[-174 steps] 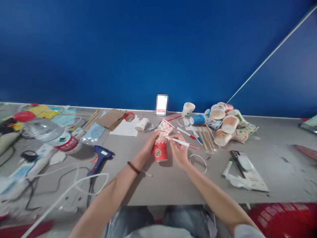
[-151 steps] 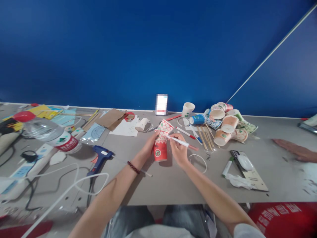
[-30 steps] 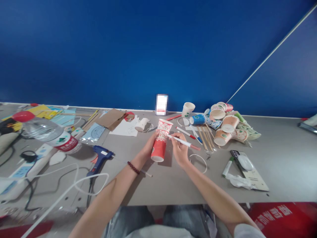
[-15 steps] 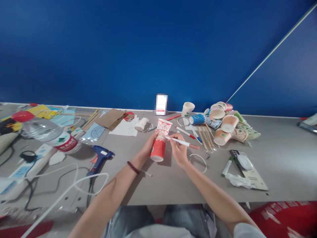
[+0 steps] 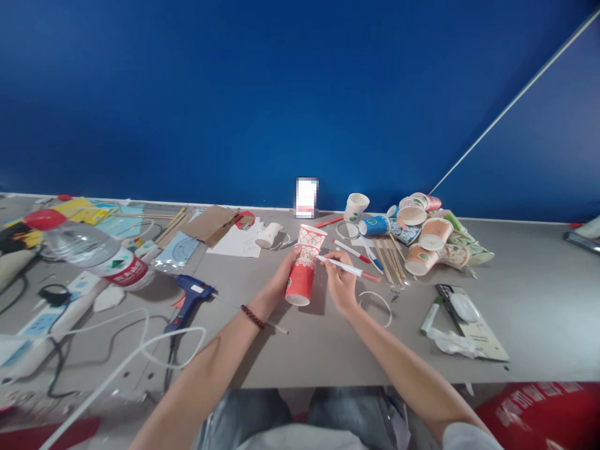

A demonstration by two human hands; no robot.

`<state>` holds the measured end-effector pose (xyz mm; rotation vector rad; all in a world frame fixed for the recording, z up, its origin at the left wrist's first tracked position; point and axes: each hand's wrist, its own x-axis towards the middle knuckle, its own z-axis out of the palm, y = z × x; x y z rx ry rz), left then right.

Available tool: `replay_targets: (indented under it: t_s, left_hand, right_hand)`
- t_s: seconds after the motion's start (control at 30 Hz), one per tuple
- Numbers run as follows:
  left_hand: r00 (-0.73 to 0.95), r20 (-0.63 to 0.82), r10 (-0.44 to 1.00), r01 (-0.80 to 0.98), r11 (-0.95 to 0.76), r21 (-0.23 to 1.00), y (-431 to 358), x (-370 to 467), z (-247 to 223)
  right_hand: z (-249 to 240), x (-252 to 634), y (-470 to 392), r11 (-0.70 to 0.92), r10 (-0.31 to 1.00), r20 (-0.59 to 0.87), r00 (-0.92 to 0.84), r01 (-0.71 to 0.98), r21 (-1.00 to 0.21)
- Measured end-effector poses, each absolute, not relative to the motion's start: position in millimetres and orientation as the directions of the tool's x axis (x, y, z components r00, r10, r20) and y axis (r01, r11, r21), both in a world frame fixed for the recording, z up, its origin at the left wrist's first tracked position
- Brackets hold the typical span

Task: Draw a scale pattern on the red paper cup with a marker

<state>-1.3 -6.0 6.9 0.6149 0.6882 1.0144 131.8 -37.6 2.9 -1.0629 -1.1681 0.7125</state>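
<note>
While the red patterned cup stack (image 5: 300, 282) is gripped around its side by the left hand (image 5: 283, 275), tilted near the middle of the table (image 5: 309, 356), a white marker (image 5: 349, 268) is pinched in the fingers of the right hand (image 5: 342, 286). Its tip is pointed at the patterned side; whether contact is made cannot be told. Leftward, a blue glue gun (image 5: 189, 301) is laid; rightward, loose paper cups (image 5: 434, 235) are heaped.
</note>
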Motion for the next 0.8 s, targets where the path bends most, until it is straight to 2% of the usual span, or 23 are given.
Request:
replay_targets:
  t_s: [0.47,0.8]
  left_hand:
    - [0.339,-0.231,0.912,-0.563,0.393,0.727,-6.5,-1.2,8.0]
    - [0.358,-0.230,0.905,-0.579,0.409,0.705,-6.6,-0.7,8.3]
  right_hand:
    - [0.1,133.9,-39.4,0.356,0.905,0.370,0.212,0.101,-0.929]
    - [1.6,133.2,-39.8,0.373,0.887,0.388,0.249,0.106,-0.922]
